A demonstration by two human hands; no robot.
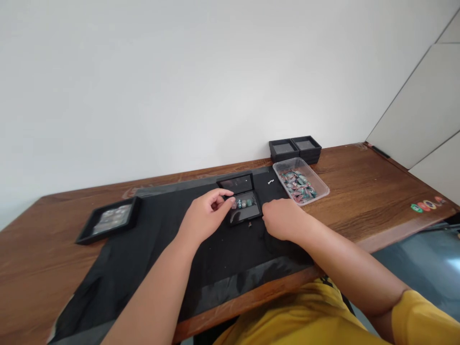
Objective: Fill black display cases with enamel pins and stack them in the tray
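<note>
A small black display box [246,208] lies open on the black cloth [151,258], its lid [236,183] propped up behind. A row of green and pale stones [243,203] sits inside. My left hand [204,216] hovers at the box's left edge, thumb and forefinger pinched on a small stone I can barely make out. My right hand [283,219] rests curled on the cloth just right of the box; its fingertips are hidden.
A clear plastic tub [301,181] of mixed green and pink stones stands at the right on the wooden table [373,191]. Two stacked black boxes [295,148] sit behind it by the wall. Another black tray [109,219] with stones lies at the left.
</note>
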